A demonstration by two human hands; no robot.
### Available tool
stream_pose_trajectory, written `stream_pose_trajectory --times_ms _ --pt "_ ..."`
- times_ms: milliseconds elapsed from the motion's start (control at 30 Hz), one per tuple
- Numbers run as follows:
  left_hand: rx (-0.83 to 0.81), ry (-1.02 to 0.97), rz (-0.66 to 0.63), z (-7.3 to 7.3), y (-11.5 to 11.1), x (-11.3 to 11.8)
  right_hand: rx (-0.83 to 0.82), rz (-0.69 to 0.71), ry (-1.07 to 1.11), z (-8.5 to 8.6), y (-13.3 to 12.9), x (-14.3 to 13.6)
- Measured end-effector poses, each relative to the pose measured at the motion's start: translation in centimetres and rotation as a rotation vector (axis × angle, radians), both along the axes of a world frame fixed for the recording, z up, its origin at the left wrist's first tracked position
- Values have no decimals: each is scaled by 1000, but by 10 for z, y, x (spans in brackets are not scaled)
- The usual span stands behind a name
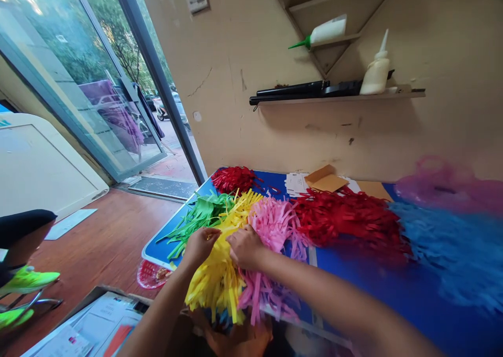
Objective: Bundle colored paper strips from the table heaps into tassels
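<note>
A bundle of yellow fringed streamers (216,283) hangs over the near edge of the blue table, its upper end lying on the tabletop. My right hand (245,247) is closed on the middle of this bundle. Just to the left, my left hand (202,247) is closed in a pinch against the yellow strips; what its fingertips hold is too small to make out. Green streamers (210,210) lie behind my left hand. Pink streamers (273,221) spread beside and beneath my right hand, some draping over the edge.
Red streamers (349,215), blue streamers (451,247) and a smaller red bundle (234,179) lie on the blue table (346,289). A pink basket (148,274) and an open box (102,320) are below left. A wall shelf (341,99) holds a glue bottle (375,74). Someone's shoe (31,280) shows at left.
</note>
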State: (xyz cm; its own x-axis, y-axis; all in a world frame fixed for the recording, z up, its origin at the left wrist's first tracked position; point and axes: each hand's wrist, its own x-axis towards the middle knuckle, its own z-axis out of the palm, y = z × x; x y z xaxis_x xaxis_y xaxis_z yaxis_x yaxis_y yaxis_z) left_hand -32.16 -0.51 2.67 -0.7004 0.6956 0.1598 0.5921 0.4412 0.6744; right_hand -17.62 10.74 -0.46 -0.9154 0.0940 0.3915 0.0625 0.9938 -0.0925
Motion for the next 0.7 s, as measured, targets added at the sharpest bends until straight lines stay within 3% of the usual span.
stream_pose_trajectory --times_ms 200,400,500,600,700 --pt "-183 188 -16 5 -3 4 -109 -176 40 3 1 -2" --pt "-314 431 22 7 5 30 -45 -5 -39 -1 3 -4" --pt "-374 492 21 12 17 36 -10 17 -104 -6 -2 -5" --pt "-426 467 99 34 24 15 14 11 -160 -8 -7 -4" --pt "-449 403 274 74 22 -21 24 19 -204 -8 -9 -1"
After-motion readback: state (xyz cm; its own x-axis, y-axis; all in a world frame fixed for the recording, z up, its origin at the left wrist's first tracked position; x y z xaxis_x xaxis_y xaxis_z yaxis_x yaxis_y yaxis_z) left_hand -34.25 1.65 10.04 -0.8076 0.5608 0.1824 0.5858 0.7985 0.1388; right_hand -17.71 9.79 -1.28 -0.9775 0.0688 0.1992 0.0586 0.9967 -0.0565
